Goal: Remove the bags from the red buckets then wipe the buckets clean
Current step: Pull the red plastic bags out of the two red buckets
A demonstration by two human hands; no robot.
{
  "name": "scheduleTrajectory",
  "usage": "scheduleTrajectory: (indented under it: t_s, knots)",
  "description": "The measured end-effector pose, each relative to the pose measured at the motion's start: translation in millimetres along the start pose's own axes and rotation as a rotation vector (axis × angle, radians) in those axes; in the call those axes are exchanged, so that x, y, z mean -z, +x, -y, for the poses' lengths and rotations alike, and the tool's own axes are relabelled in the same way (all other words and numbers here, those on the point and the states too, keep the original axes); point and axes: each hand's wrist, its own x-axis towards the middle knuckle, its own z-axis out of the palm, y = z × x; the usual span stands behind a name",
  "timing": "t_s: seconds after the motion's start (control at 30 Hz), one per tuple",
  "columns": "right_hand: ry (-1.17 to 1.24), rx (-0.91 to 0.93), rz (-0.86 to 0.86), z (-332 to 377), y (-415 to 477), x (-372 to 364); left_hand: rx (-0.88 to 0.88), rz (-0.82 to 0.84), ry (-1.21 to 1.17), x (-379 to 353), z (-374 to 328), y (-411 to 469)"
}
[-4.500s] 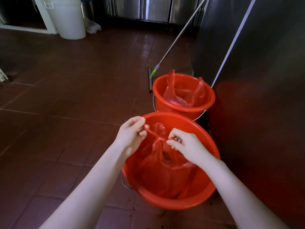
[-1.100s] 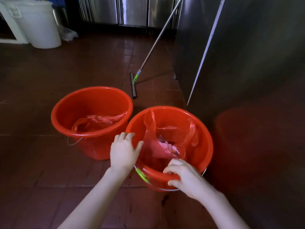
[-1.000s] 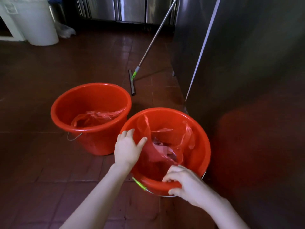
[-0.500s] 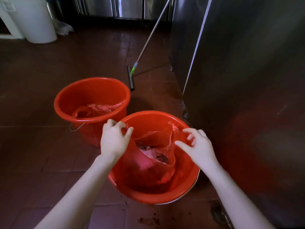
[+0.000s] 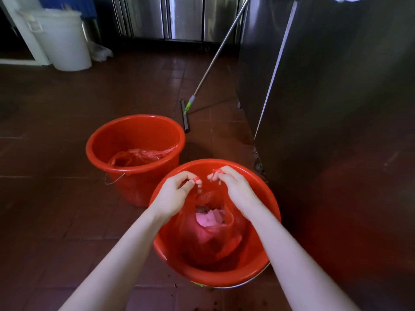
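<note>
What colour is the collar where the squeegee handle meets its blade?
Light green collar, seen in the head view.

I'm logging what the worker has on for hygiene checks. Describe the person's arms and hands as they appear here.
Both arms are bare as far as the picture shows: no sleeves reach into view. The left hand and right hand are ungloved. No watch, bracelet or ring shows on the wrists or on the fingers that can be seen. The nails look short; whether they are painted cannot be told.

Dark reddish-brown tiled floor (image 5: 67,113) | tall stainless-steel cabinet (image 5: 336,86) at right | steel-fronted units (image 5: 179,16) along back wall | white plastic bin (image 5: 65,39) far left | dim light
</note>
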Motion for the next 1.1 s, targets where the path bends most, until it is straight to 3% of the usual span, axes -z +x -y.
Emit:
scheduleTrajectory:
  t_s: [0.17, 0.37, 0.53, 0.67, 0.9, 1.1]
  knots:
    - [-0.179, -0.053, 0.106, -13, -6, -24, 0.133, 0.029, -0.068, -7, 17, 0]
    - [-0.301, -0.012, 0.168, -28, -8, -34, 0.347, 0.007, -0.360, -8, 35, -6]
    - [-0.386, -0.017, 0.211, -36, -7, -36, 0.353, 0.104, -0.343, -7, 41, -6]
    - [-0.526, 0.032, 0.228, -42, -5, -40, 0.362, 0.063, -0.267, -8, 41, -3]
    - [-0.165, 0.029, 0.209, -46, -6, -30, 0.416, 0.068, -0.175, -8, 48, -1]
    - [-0.177, 0.020, 0.094, -48, -5, -30, 0.475, 0.205, -0.269, -9, 48, 1]
